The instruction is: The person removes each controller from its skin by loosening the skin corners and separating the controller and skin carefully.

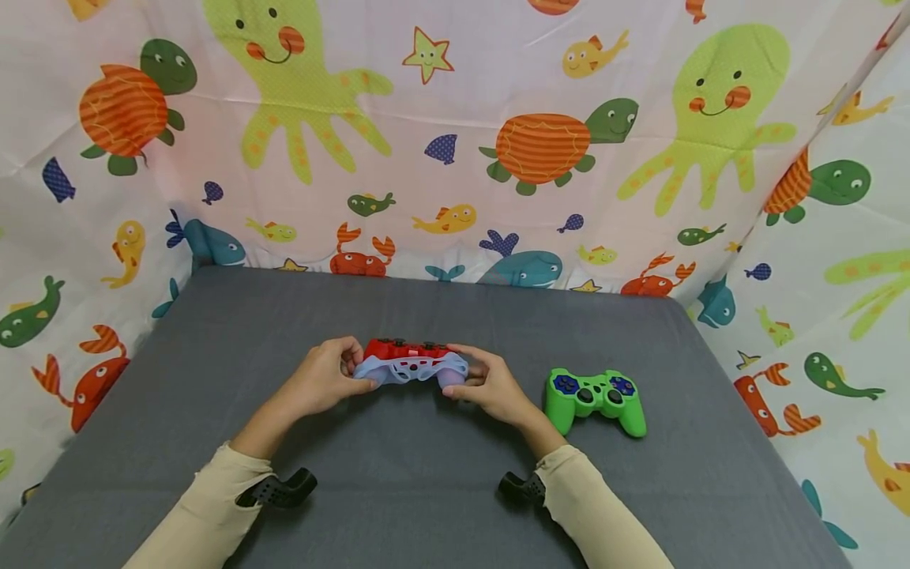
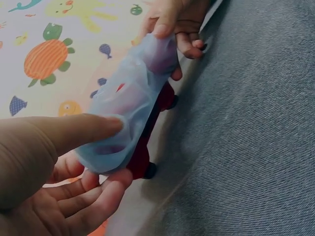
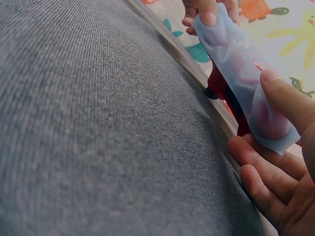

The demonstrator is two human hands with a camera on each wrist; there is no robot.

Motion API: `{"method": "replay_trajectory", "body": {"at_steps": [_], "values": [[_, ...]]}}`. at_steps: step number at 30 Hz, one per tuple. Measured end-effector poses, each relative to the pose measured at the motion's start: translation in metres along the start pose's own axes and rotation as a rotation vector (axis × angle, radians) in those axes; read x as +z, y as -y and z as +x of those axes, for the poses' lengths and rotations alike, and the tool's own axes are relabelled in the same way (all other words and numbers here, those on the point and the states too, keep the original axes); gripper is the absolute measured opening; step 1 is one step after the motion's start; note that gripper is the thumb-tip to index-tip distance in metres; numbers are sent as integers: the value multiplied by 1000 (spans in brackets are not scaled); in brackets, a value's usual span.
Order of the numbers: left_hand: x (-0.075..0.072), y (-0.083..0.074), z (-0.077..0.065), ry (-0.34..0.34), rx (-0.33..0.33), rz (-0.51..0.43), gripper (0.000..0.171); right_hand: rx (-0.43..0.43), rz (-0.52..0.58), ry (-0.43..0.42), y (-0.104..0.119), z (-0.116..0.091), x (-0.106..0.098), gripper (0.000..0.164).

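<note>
A red game controller (image 1: 404, 348) is held up between both hands, a pale blue translucent silicone cover (image 1: 402, 367) stretched over its near side and grips. On its left end my left hand (image 1: 329, 374) pinches it, the thumb pressing on the cover and fingers underneath. My right hand (image 1: 495, 387) holds the other end with thumb and fingers. In the left wrist view the cover (image 2: 125, 105) wraps the controller's back, while the red body and dark thumbsticks stick out on the far side. From the right wrist the red shell (image 3: 216, 83) shows past the cover's edge.
A green game controller (image 1: 596, 397) with blue buttons lies on the grey cloth-covered table (image 1: 405, 506), right of my right forearm. A curtain (image 1: 455, 103) printed with sea animals hangs behind the table and along its sides. Each wrist carries a black camera mount (image 1: 284, 488).
</note>
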State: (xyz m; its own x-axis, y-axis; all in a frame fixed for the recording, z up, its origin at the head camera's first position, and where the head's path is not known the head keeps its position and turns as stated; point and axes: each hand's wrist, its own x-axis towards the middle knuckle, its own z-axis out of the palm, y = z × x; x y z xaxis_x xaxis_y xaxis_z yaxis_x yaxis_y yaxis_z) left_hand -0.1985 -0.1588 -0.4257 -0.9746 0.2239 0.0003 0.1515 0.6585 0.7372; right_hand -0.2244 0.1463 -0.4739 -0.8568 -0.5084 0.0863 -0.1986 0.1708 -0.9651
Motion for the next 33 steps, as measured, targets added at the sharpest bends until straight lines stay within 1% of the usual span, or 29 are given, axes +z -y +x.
{"method": "replay_trajectory", "body": {"at_steps": [3, 5, 7, 11, 16, 22, 24, 27, 31, 33], "values": [[-3, 1, 0, 38, -6, -44, 37, 2, 0, 2, 0, 0, 0, 68], [-5, 2, -1, 45, -4, -54, 36, -3, 4, 0, -1, 1, 0, 68], [-6, 2, -1, 39, 1, -53, 32, -8, 7, 0, -1, 1, 1, 68], [-5, 2, -1, 10, 9, -16, 24, -4, 7, 0, -1, 0, 1, 68], [-3, 1, -2, 1, 8, 15, 22, 2, 6, 3, -1, -1, 1, 68], [-3, -3, -2, -52, 5, 75, 22, -14, 11, 13, 2, 1, 0, 69], [-2, -5, -2, -59, 4, 87, 22, -15, 10, 14, 2, 1, -1, 69], [-2, -9, -5, -65, -14, 137, 22, -11, 0, 11, 1, 0, -1, 69], [0, -18, -9, -87, -54, 237, 21, -1, -9, 6, 2, -1, 1, 68], [1, -23, -10, -89, -47, 244, 18, 1, -11, 8, 3, -1, 2, 67]]}}
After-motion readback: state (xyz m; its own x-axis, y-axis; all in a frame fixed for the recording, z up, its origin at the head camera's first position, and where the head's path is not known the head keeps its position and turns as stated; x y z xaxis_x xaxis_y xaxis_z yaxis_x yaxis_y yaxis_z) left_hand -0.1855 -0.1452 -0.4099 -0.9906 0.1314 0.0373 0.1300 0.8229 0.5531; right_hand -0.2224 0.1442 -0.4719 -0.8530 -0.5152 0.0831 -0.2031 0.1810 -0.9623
